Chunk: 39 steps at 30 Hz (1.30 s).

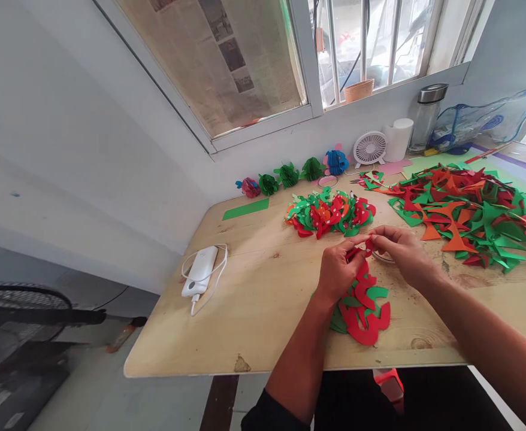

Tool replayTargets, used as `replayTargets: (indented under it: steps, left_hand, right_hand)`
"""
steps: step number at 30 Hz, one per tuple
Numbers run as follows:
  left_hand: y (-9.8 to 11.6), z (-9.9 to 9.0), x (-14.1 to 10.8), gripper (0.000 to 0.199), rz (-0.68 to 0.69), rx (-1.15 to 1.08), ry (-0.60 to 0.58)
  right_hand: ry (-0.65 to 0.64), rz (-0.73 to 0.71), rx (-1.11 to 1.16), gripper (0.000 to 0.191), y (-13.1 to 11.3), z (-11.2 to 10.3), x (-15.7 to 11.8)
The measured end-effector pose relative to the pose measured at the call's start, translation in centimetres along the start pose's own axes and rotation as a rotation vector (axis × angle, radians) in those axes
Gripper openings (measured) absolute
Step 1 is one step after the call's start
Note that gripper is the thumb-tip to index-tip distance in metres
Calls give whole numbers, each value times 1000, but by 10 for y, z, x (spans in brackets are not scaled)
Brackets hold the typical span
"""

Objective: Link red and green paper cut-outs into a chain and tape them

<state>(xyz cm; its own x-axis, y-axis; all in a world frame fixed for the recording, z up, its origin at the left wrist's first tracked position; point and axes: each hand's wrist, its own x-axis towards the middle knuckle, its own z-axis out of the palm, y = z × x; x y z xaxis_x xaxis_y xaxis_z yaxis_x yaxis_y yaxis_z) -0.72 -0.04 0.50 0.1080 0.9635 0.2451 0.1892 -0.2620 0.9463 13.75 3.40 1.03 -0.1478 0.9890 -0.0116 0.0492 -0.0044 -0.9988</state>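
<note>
My left hand (340, 269) and my right hand (400, 250) meet over the table, fingertips closed on a small red paper piece (369, 245) between them. Just below lies a loose pile of red and green paper cutouts (362, 314), partly hidden by my left hand and forearm. Beyond my hands sits another heap of curled red, green and orange paper cutouts (330, 212), some with small pale squares on them. Under my right hand shows part of a round, ring-like thing (383, 258), mostly covered.
A big heap of red, green and orange paper scraps (474, 209) covers the right side. Along the wall stand several paper figures (289, 175), a small white fan (369, 148) and a glass bottle (425, 120). A white power bank (202, 269) with its cable lies left.
</note>
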Motion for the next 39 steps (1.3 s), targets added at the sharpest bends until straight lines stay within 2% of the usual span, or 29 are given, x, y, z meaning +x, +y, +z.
replayTargets:
  steps: [8,17,22,32,39]
  left_hand:
    - [-1,0,1,33,39,65,-1]
    - [-5,0,0,36,78,130,26]
    - [-6,0,0,36,106,194,46]
    - [-5,0,0,44,84,432,53]
    - [-5,-2,0,40,91,435,21]
  right_hand:
    - [-21,67,123,19,12,-1,6]
    - [-28,133,236,24,13,-2,6]
    - [-35,112,202,30,10,-1,5]
    - [25,136,182,23,8,0,4]
    - [58,65,100,26,4,1,3]
